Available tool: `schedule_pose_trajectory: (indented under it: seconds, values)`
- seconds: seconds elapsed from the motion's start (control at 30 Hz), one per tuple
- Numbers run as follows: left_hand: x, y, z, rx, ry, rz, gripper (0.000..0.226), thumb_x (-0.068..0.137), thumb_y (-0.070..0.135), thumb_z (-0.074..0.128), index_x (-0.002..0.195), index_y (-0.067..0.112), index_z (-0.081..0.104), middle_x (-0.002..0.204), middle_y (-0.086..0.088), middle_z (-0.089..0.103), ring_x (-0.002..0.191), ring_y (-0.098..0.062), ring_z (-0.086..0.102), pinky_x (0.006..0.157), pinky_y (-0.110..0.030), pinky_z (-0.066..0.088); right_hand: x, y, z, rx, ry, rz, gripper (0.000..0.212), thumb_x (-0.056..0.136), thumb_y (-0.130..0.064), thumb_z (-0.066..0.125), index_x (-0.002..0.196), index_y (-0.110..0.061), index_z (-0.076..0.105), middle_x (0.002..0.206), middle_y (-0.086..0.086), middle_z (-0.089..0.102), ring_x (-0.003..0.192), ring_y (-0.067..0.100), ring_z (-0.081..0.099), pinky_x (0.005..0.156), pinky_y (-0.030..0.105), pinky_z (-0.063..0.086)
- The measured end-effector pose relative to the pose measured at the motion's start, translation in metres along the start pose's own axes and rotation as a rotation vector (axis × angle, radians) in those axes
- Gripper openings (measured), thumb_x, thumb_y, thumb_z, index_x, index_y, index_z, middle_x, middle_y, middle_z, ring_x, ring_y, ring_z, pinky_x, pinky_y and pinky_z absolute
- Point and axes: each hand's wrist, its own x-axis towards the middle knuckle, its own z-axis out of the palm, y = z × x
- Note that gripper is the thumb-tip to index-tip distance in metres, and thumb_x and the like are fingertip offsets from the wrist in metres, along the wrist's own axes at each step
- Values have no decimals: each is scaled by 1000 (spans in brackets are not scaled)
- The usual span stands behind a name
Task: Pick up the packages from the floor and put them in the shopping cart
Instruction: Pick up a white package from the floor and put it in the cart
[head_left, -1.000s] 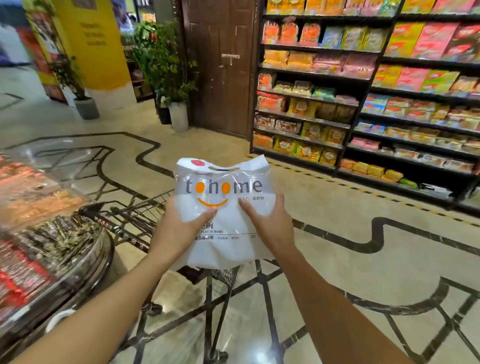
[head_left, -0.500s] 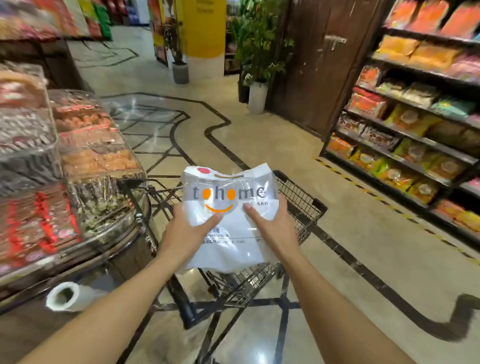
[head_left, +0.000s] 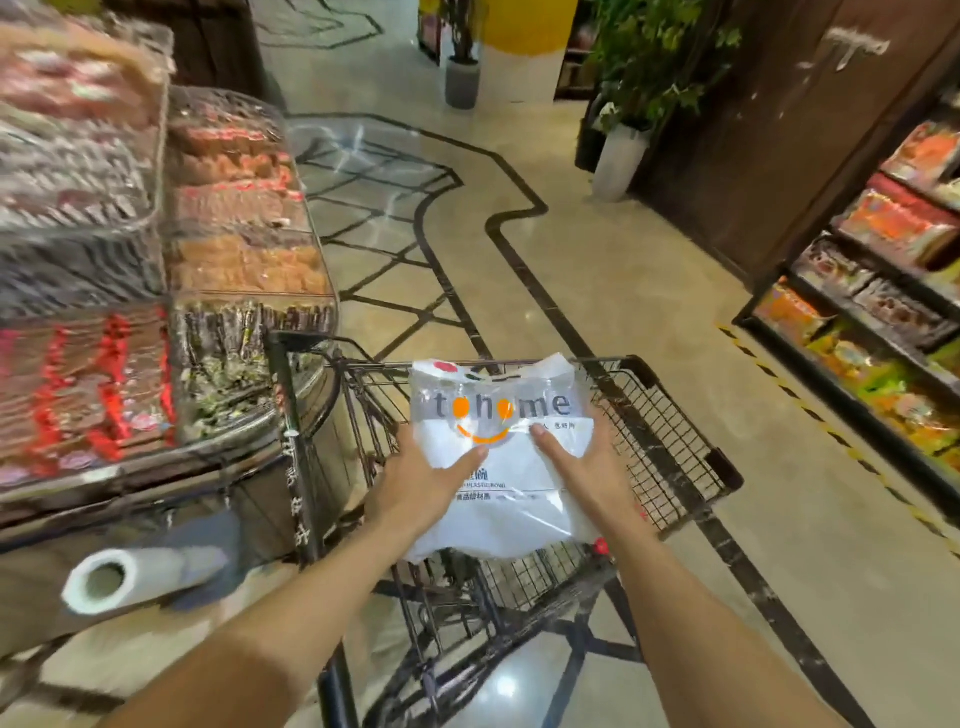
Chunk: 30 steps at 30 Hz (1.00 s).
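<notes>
Head view: both hands held one white plastic package (head_left: 498, 467) over the basket of a black wire shopping cart (head_left: 670, 447). Left hand (head_left: 421, 480) gripped the package's left edge, thumb laid across the front, the other fingers hidden behind it. Right hand (head_left: 587, 467) gripped the right edge the same way, thumb on the front. Package was printed "tohome" with an orange smile, tilted toward the camera, its lower edge hanging near the cart's near rim; could not tell whether it touched the wire. Cart basket looked bare where visible under the package. Left of the cart, just beside it, stood a bulk snack display (head_left: 156, 291) with clear bins of wrapped sweets, blurred. A roll of clear bags (head_left: 119, 577) hung at the display's near side. Right side: product shelves (head_left: 883, 291) with colourful packs. Beige tiled floor (head_left: 597, 270) with dark inlay lines. A potted plant (head_left: 639, 78) stood beyond the cart by a brown door.
</notes>
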Motion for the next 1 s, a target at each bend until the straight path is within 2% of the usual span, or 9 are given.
schedule_pose_trajectory:
  seconds: [0.1, 0.2, 0.3, 0.4, 0.5, 0.67, 0.8, 0.9, 1.0]
  values:
    - [24, 6, 18, 16, 24, -56, 102, 78, 83, 64, 153, 22, 32, 139, -6, 63, 121, -35, 64, 87, -39, 50, 36, 11, 6, 36, -74, 23, 93, 69, -86, 71, 142, -41, 36, 120, -5, 71, 101, 24, 74, 87, 51, 62]
    - [43, 6, 38, -51, 30, -106, 101, 79, 81, 66, 153, 24, 28, 131, -3, 62, 101, -27, 61, 71, -32, 43, 69, 21, 8, 6, -135, -14, 86, 73, -81, 72, 140, -40, 36, 124, -4, 70, 103, 22, 72, 82, 43, 60]
    - [64, 0, 68, -141, 31, -167, 100, 79, 79, 69, 153, 24, 29, 120, 4, 54, 97, -20, 53, 63, -28, 39, 105, 39, 14, -12, -226, -6, 95, 74, -80, 72, 148, -33, 33, 125, -2, 70, 106, 26, 73, 90, 51, 61]
    - [83, -12, 92, -196, 44, -253, 98, 79, 71, 76, 153, 21, 35, 135, -4, 52, 112, -26, 56, 79, -32, 44, 131, 57, 29, 28, -295, 32, 93, 71, -78, 74, 144, -35, 36, 130, -3, 68, 114, 26, 70, 98, 52, 58]
    - [100, -27, 106, -195, 53, -319, 97, 78, 63, 82, 153, 17, 40, 136, -10, 47, 112, -23, 48, 87, -34, 42, 147, 73, 50, 48, -366, 62, 93, 78, -67, 78, 153, -33, 33, 137, -1, 64, 122, 28, 65, 104, 53, 55]
    - [119, -41, 131, -215, 45, -401, 102, 84, 57, 80, 160, 16, 24, 152, -15, 48, 138, -38, 50, 107, -43, 46, 168, 93, 74, 19, -395, 92, 92, 66, -77, 76, 141, -38, 39, 130, -5, 64, 121, 26, 66, 101, 56, 57]
    - [126, -45, 149, -160, 41, -433, 97, 86, 62, 75, 157, 19, 26, 142, -15, 60, 126, -40, 60, 99, -48, 53, 183, 108, 84, -91, -359, 126, 116, 62, -84, 70, 158, -30, 33, 149, 12, 45, 137, 35, 50, 110, 62, 48]
    - [130, -43, 154, -75, 67, -461, 104, 85, 66, 72, 161, 17, 20, 148, -19, 56, 133, -42, 56, 100, -50, 50, 190, 116, 95, -91, -387, 124, 108, 78, -75, 71, 161, -23, 28, 155, 11, 49, 142, 36, 50, 112, 59, 46]
    - [132, -37, 153, 24, 37, -458, 105, 91, 66, 65, 165, 20, 7, 156, -23, 43, 137, -45, 50, 100, -54, 50, 195, 118, 102, -74, -402, 145, 95, 88, -59, 75, 160, -22, 27, 151, 11, 52, 138, 37, 53, 111, 60, 47]
